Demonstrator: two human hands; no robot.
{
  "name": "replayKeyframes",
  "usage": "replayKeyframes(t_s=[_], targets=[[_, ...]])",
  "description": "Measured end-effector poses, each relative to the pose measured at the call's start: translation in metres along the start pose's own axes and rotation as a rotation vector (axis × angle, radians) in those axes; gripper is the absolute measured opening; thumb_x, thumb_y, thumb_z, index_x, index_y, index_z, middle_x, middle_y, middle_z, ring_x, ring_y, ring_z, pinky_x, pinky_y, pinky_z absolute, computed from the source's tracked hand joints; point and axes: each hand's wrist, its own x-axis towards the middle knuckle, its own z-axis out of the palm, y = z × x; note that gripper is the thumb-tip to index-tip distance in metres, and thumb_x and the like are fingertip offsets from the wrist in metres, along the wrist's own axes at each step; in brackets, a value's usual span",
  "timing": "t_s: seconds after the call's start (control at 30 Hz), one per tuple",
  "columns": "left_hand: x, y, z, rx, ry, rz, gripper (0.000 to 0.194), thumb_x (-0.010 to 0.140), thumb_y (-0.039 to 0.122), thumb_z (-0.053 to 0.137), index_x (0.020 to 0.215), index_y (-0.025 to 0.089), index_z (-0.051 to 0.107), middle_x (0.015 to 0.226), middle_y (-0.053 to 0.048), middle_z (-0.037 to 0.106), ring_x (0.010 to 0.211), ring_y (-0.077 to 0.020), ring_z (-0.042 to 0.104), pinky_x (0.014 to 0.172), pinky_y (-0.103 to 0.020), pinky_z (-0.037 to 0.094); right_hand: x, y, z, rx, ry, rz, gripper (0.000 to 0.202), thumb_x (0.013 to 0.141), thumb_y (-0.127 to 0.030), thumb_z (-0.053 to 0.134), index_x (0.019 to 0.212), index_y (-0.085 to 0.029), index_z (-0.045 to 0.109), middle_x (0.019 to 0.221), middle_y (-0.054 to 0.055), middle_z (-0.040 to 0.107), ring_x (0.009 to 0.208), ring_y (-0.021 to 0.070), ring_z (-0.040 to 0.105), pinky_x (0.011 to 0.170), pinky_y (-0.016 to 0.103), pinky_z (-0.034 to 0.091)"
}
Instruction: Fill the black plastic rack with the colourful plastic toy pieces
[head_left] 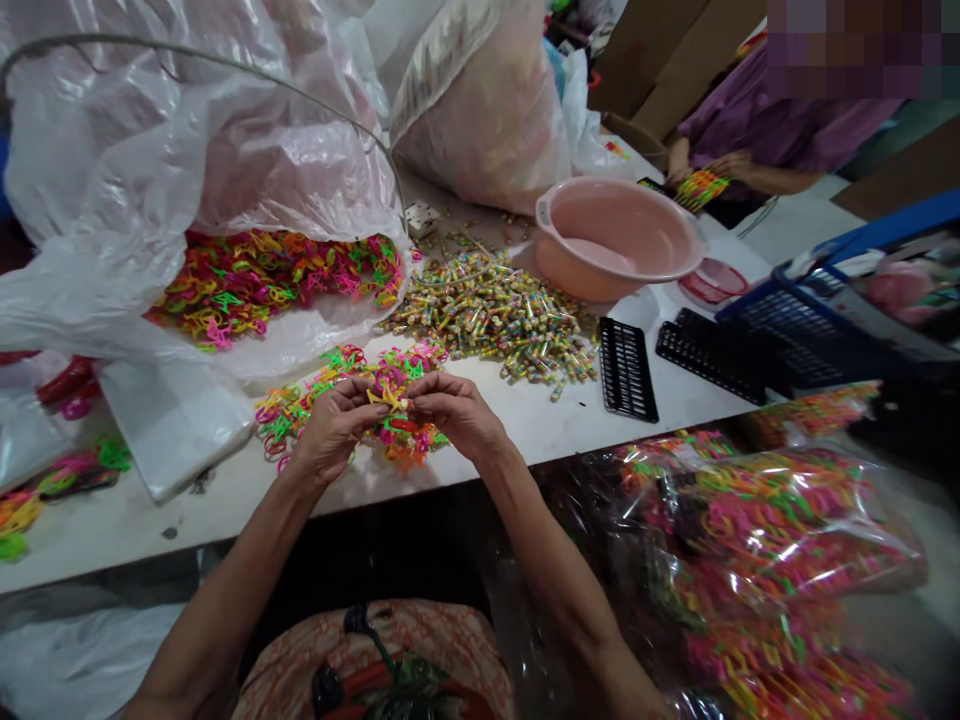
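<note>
- Neon plastic pieces lie heaped on the white table at its near edge; both hands work just above the heap.
- Left hand and right hand meet fingertip to fingertip, pinched shut on one yellow piece between them.
- Best done, I judge, with the grip kept at the tips, steady and close over the heap; the candy pile lies beyond.

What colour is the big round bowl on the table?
The bowl is pale pink, inside and out. The head view shows it, behind the pile of small wrapped pieces.
</note>
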Motion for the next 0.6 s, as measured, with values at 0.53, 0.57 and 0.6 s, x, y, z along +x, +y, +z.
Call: replayKeyframes(t_s=[0.53,0.57,0.6], targets=[[-0.035,-0.032,-0.019,0.241,-0.052,-0.070,0.033,0.048,0.026,0.085,0.066,0.015,0.060,0.057,0.002,0.063,0.050,-0.0077,0.054,0.046,-0.018,0.040,-0.049,0.023,0.001,-0.378,-0.102,-0.087,0.019,0.075,-0.027,0.071,0.085,-0.021,0.056,0.080,-0.002,0.056,0.072,0.0118,0.051,0.066,0.025,0.044],[-0.038,-0.035,-0.020,0.278,-0.020,-0.038,0.032,0.049,0.026,0.084,0.067,0.015,0.060,0.058,0.003,0.063,0.051,-0.0077,0.054,0.048,-0.018,0.041,-0.053,0.027,0.003,-0.443,-0.064,-0.126,0.017,0.077,-0.027,0.068,0.085,-0.021,0.055,0.081,-0.001,0.055,0.074,0.0122,0.051,0.068,0.026,0.044],[-0.040,-0.038,-0.021,0.308,0.003,-0.015,0.031,0.050,0.027,0.083,0.067,0.016,0.060,0.058,0.003,0.063,0.052,-0.0077,0.055,0.049,-0.018,0.041,-0.056,0.030,0.005,-0.490,-0.031,-0.165,0.015,0.078,-0.027,0.066,0.084,-0.021,0.054,0.082,-0.001,0.055,0.076,0.0126,0.051,0.070,0.026,0.044]])
